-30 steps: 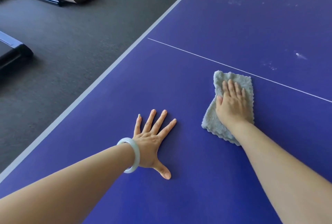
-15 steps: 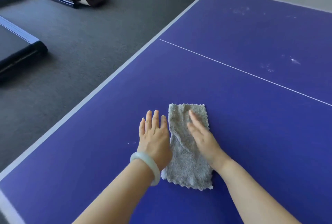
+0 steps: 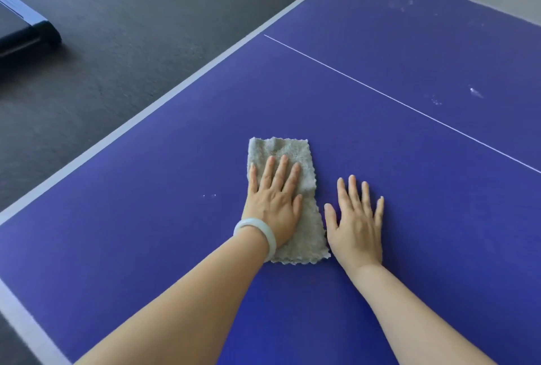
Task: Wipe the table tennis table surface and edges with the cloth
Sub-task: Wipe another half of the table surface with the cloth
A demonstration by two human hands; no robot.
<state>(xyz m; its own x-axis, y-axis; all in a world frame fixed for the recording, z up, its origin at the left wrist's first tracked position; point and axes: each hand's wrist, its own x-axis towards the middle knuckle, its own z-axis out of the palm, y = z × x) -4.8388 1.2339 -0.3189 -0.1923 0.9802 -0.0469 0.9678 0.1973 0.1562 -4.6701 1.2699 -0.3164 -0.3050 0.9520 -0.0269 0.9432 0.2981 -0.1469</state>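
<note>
The grey cloth [image 3: 292, 154] lies flat on the blue table tennis table [image 3: 380, 42] as a long rectangle with its short end pointing away from the person, on the near side of the white line [image 3: 395, 101]. The left hand [image 3: 273, 203] is spread on top of it, palm down with the fingers straight, pressing rather than gripping. It covers the cloth's left and middle, so only the far end and the right strip show. There's a pale bangle [image 3: 257, 228] on that wrist.

The right hand [image 3: 355, 218] is also flat and relaxed, holding nothing — it rests on bare table just beside the cloth's right edge. I can't tell whether the thumb actually touches the fabric.

A few white specks [image 3: 209, 195] sit just left of the cloth, and a bigger whitish smudge [image 3: 475, 92] lies past the line, well apart from both hands. Dark grey carpet [image 3: 117, 42] runs along the table's pale left edge.
</note>
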